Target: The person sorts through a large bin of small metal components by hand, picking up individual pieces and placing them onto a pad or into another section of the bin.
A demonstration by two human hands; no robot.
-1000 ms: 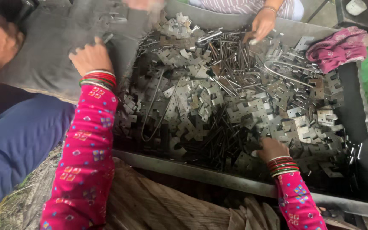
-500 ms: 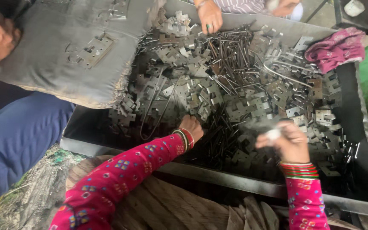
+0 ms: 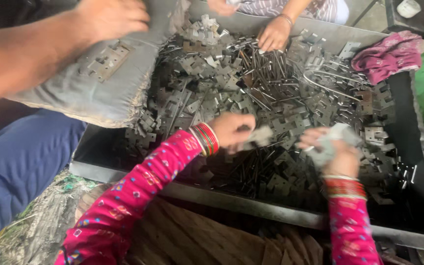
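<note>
My left hand (image 3: 229,128) is closed, and my fingers pinch a small flat grey metal piece (image 3: 260,135) that sticks out to the right. My right hand (image 3: 337,149) is closed too, and its fingers hold another grey metal piece (image 3: 331,137), which looks blurry. Both hands are just above the big pile of metal pieces (image 3: 271,98) in the dark metal tray (image 3: 251,206). The two pieces I hold are near each other but do not touch. I wear red bangles (image 3: 204,140) on my left wrist, and pink sleeves with dots.

In the pile, there are flat notched plates, thin dark rods and some bent wires (image 3: 330,81). A pink cloth (image 3: 386,54) lies at the far right corner of the tray.

On the left, another person's arm (image 3: 40,49) rests on a grey cushion (image 3: 89,83) with a metal plate (image 3: 105,61) on it. At the far side, someone else's hand (image 3: 273,34) touches the pile.
</note>
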